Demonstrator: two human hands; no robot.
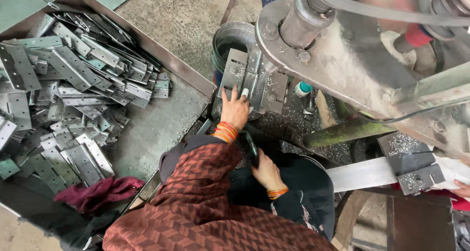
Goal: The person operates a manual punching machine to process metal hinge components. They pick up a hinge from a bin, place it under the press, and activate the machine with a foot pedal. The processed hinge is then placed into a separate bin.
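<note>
Hands, two: left (235, 109) on one hinge plate (247, 79), right (267, 171) low

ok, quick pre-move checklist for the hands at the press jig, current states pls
1. Left hand placed on the metal plate in the jig: ok, fingers rest on its lower edge.
2. Right hand away from the tooling: ok, down at the lap, holding a dark lever.
3. Plate seated flat: cannot tell from this angle.
4. Fingers clear of the machine head: not ok, left hand sits close under it.
5. Blank supply: ok, tray holds a pile of hinge plates.
6. Another person's hand at the right edge: near the flat bar, contact cannot tell.
</note>
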